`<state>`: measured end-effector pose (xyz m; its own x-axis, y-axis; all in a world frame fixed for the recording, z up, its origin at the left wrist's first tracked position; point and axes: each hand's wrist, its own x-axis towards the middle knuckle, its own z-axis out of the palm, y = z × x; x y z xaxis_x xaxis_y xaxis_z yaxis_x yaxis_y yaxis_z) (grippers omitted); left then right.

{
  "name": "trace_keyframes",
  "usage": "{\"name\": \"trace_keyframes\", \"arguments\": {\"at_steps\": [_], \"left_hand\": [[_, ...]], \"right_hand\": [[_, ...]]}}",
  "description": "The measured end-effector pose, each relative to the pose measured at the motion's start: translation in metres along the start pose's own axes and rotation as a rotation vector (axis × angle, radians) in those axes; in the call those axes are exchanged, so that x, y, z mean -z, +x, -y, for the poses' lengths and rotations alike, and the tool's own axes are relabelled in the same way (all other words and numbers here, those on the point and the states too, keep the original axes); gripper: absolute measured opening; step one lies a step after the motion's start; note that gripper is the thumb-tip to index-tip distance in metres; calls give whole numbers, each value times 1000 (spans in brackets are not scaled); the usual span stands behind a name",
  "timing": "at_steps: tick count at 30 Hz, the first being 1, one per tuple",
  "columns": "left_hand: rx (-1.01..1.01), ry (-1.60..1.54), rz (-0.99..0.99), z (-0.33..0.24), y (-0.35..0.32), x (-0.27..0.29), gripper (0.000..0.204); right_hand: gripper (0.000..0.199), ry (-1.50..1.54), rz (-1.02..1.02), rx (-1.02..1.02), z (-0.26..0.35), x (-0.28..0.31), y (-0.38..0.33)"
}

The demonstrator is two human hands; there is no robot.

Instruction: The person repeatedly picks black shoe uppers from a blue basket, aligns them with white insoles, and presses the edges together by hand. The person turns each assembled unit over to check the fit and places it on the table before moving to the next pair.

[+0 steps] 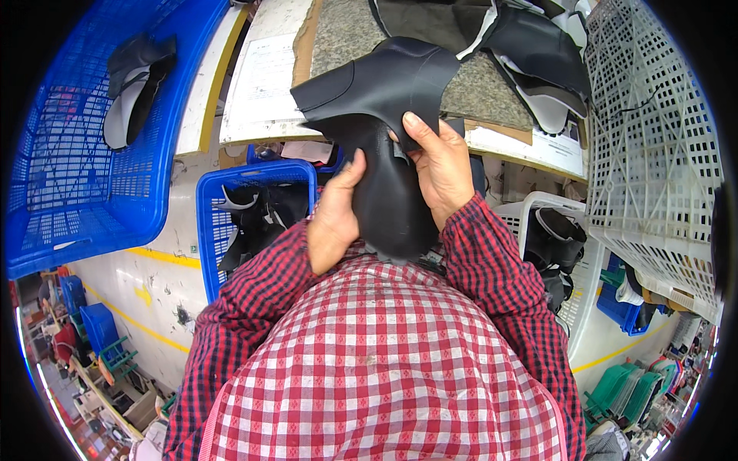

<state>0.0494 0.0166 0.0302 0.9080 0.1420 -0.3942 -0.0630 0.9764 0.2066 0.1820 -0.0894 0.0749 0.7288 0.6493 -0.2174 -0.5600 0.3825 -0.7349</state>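
A black leather boot upper [392,84] hangs between my two hands in front of the table edge. Its rounded toe part points down toward my apron, and its wide top spreads over the table. My left hand [336,215] grips the left side, thumb up along the leather. My right hand [442,165] holds the right side, thumb on the front face and the other fingers behind, mostly hidden. Beyond it, a pile of black uppers [538,46] with pale linings lies on the grey speckled board [342,38].
At the left, a blue plastic basket [146,207] holds one upper [138,84]. A smaller blue basket [296,170] with black uppers stands below the table. A tall white crate [646,192] rises at the right, near a white basket [538,201] of uppers. Paper [265,84] lies on the table.
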Motion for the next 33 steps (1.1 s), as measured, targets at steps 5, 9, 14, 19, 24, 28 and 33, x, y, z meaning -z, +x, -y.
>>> {"name": "trace_keyframes", "arguments": {"at_steps": [5,9,14,19,24,28,33], "left_hand": [[-6,140,-49,3,2,-11,39],[-420,1354,133,-56,-21,-19,26],[-686,1792,-319,-140,-48,-29,26],[68,1438,161,-109,-54,-58,63],[278,1635,176,-81,-32,-44,68],[280,1309,219,-68,-19,-6,60],[-889,2199,60,-22,-8,36,35]], "right_hand": [[21,-183,26,76,9,12,0],[25,-742,111,55,58,10,-9],[8,-1609,727,676,125,1,-43],[5,-2071,1126,1005,83,6,-68],[7,-2061,1085,1075,59,20,-65],[7,-1995,985,1109,55,28,-63],[9,-2113,965,998,31,40,-63]]}}
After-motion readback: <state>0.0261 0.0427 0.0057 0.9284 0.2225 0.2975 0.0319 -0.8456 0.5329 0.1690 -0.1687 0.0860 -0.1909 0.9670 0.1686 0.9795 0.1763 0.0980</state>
